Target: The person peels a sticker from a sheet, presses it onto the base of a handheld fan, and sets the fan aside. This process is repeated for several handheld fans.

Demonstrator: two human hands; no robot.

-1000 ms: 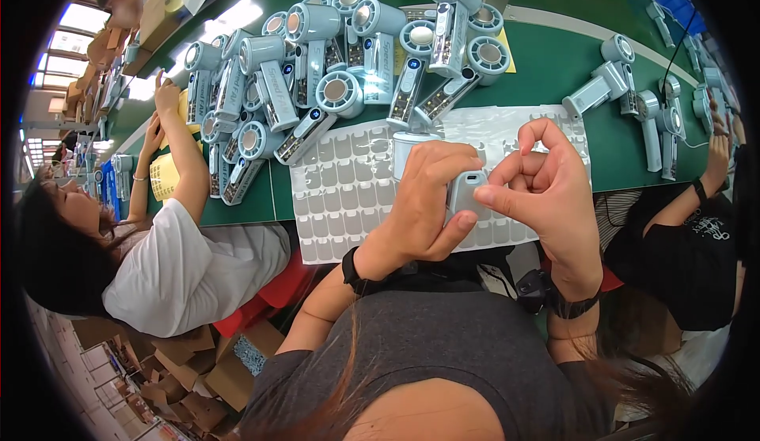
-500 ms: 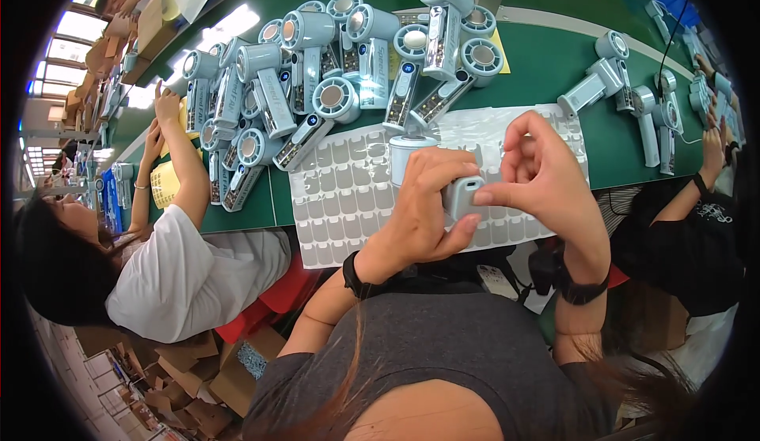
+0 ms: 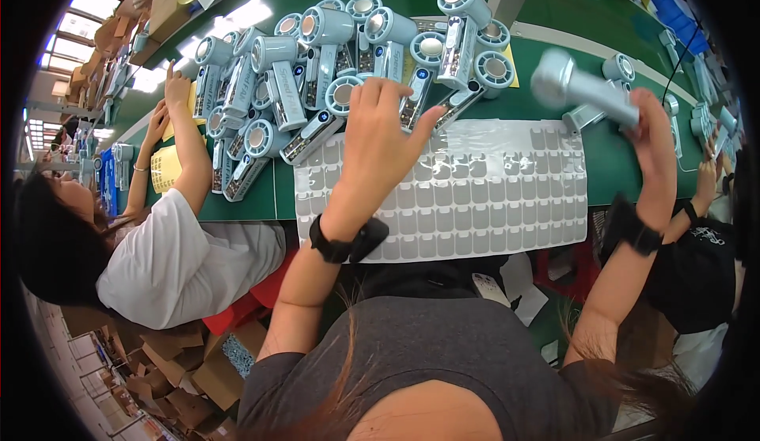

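Observation:
My right hand [image 3: 654,136] is out to the right, its fingers closed round the handle end of a light blue handheld fan [image 3: 594,94]. That fan is tilted, its round head up and to the left, and smeared by motion. Over the near edge of a pile of similar handheld fans [image 3: 277,96] reaches my left hand [image 3: 378,134], thumb spread away from the fingers and nothing visible in it. Whether its fingertips touch a fan I cannot tell. Below both hands lies a white sheet of grey stickers [image 3: 467,218], with some bare spots in its upper rows.
Several more fans lie on the green table [image 3: 546,100] at the right, partly behind the held one. A co-worker in a white shirt [image 3: 194,263] sits at my left; another in black [image 3: 697,251] sits at right. Cardboard boxes [image 3: 214,374] stand on the floor at lower left.
My hands were together over the sheet, holding a fan by its handle end. They have parted: the right has carried the fan rightward, the left has moved up to the pile.

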